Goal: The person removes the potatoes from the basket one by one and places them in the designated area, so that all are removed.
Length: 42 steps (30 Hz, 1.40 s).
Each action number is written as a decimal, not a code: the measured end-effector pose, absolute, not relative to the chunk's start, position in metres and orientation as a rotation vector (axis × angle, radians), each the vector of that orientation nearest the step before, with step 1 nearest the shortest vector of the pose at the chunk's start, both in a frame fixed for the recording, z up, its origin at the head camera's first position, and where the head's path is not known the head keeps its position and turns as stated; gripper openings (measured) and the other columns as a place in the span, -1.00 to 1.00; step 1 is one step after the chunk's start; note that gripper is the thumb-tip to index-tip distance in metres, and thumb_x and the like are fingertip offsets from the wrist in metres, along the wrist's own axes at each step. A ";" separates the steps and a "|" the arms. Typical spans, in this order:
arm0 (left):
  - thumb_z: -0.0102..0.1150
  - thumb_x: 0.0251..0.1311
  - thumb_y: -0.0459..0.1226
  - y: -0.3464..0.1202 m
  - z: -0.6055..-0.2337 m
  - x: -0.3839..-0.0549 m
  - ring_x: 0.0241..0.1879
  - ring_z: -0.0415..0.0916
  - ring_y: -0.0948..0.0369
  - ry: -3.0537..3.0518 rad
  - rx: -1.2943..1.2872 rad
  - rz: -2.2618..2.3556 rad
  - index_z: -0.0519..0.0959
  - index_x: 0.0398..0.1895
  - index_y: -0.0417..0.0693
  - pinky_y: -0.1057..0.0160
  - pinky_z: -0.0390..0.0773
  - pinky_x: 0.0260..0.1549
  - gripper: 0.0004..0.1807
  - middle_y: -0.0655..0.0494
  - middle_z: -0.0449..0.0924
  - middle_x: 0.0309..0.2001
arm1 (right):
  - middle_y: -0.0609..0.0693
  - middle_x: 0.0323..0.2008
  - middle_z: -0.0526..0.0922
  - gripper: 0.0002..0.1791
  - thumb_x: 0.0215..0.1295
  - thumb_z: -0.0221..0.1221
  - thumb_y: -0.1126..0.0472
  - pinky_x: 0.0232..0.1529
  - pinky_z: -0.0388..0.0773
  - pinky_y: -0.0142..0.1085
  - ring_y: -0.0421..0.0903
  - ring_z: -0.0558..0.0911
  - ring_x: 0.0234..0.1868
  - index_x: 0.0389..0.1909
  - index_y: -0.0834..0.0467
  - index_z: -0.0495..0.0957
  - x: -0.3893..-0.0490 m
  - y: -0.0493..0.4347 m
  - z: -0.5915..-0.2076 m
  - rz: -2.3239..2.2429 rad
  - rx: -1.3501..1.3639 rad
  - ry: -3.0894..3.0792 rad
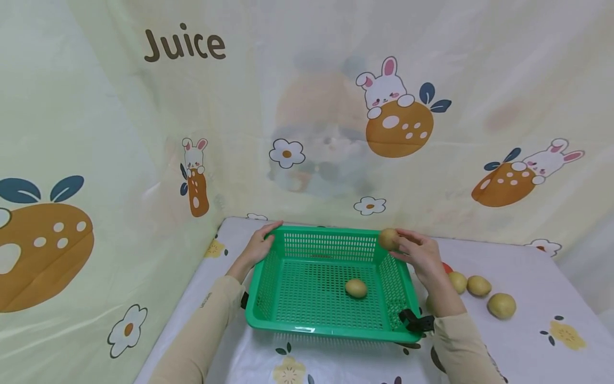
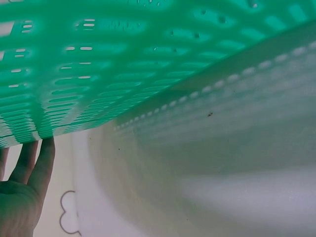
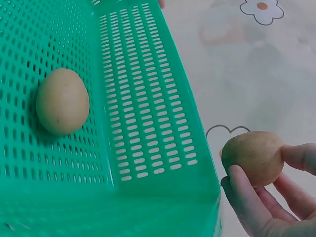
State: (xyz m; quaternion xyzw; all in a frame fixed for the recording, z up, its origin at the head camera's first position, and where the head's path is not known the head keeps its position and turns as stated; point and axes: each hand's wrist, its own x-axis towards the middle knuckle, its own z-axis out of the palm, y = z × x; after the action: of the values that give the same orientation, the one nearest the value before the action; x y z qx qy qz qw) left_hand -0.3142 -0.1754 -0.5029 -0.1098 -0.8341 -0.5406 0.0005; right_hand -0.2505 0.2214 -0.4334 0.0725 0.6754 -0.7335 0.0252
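Printed, pale sheeting [image 1: 249, 85] stands behind a cloth-covered table [image 1: 532, 277]; landmark is the green basket [image 1: 331, 332]. Leftmost, at the basket's far left corner: left hand [image 1: 259, 246], fingers fairly straight and resting on rim and outer side, no potato in them. Inside the basket, right of its middle: one loose potato [image 1: 356, 288]. At its far right corner: a second potato [image 1: 387, 239], pinched between thumb and fingers of the right hand [image 1: 419, 256]. Right of the basket: three more potatoes [image 1: 478, 286] in plain sight, plus a red item [image 1: 447, 268] mostly hidden by the right forearm [image 1: 443, 296]. Step in hand, as I judge it: bringing the held potato to the basket while the left hand steadies it. Next move seems to call for clearing the rim, then a low, gentle release. Head view sets the held potato across the corner; right wrist view sets it just past the rim, so whether it is over the basket I cannot tell. Left wrist view alone gives the left fingers against the basket's outside, tips hidden.
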 end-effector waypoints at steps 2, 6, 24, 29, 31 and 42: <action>-0.20 0.45 -0.43 -0.175 -0.503 -0.314 0.47 0.05 -0.03 -2.624 -0.346 -1.694 0.34 0.44 -0.01 -0.12 0.06 0.40 -0.48 -0.02 0.24 0.44 | -0.14 -0.16 0.55 -0.41 0.40 0.16 0.27 -0.11 0.64 -0.31 -0.26 0.64 -0.22 0.35 0.45 0.28 -0.250 0.224 -0.433 -2.258 0.231 2.116; -0.20 0.45 -0.43 -0.174 -0.502 -0.314 0.47 0.04 -0.04 -2.626 -0.347 -1.688 0.33 0.45 -0.04 -0.13 0.06 0.40 -0.47 -0.04 0.24 0.44 | -0.15 -0.18 0.56 -0.42 0.40 0.16 0.26 -0.12 0.64 -0.32 -0.29 0.68 -0.25 0.34 0.45 0.30 -0.249 0.228 -0.431 -2.209 0.228 2.220; -0.20 0.45 -0.42 -0.175 -0.502 -0.315 0.47 0.05 -0.03 -2.635 -0.345 -1.676 0.35 0.43 -0.04 -0.10 0.06 0.41 -0.48 -0.03 0.26 0.44 | -0.21 -0.25 0.62 -0.40 0.40 0.16 0.25 -0.11 0.65 -0.29 -0.26 0.68 -0.23 0.36 0.42 0.27 -0.245 0.249 -0.422 -2.256 0.283 2.136; -0.20 0.44 -0.42 -0.175 -0.504 -0.316 0.47 0.06 -0.04 -2.631 -0.348 -1.664 0.36 0.43 -0.05 -0.11 0.04 0.41 -0.48 -0.04 0.26 0.43 | -0.22 -0.28 0.64 -0.41 0.40 0.16 0.27 -0.14 0.66 -0.28 -0.24 0.69 -0.24 0.36 0.43 0.27 -0.244 0.255 -0.423 -2.283 0.267 2.122; -0.20 0.44 -0.42 -0.175 -0.504 -0.317 0.47 0.06 -0.04 -2.631 -0.349 -1.658 0.35 0.43 -0.05 -0.11 0.04 0.41 -0.48 -0.05 0.26 0.43 | -0.21 -0.30 0.65 -0.40 0.39 0.16 0.27 -0.15 0.66 -0.27 -0.23 0.70 -0.26 0.36 0.44 0.26 -0.243 0.258 -0.423 -2.305 0.270 2.103; -0.21 0.44 -0.43 -0.175 -0.504 -0.315 0.47 0.04 -0.04 -2.631 -0.357 -1.668 0.34 0.44 -0.03 -0.12 0.03 0.41 -0.47 -0.05 0.24 0.45 | -0.21 -0.28 0.63 -0.49 0.39 0.19 0.22 -0.18 0.67 -0.30 -0.23 0.70 -0.27 0.27 0.37 0.36 -0.233 0.276 -0.428 -2.297 0.313 2.085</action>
State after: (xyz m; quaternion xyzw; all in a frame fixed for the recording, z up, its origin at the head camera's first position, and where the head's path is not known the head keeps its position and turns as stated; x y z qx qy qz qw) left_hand -0.3151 -0.1753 -0.5041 -0.1139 -0.8392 -0.5318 0.0030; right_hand -0.2330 0.2762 -0.4275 0.1002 0.6688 -0.7366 0.0120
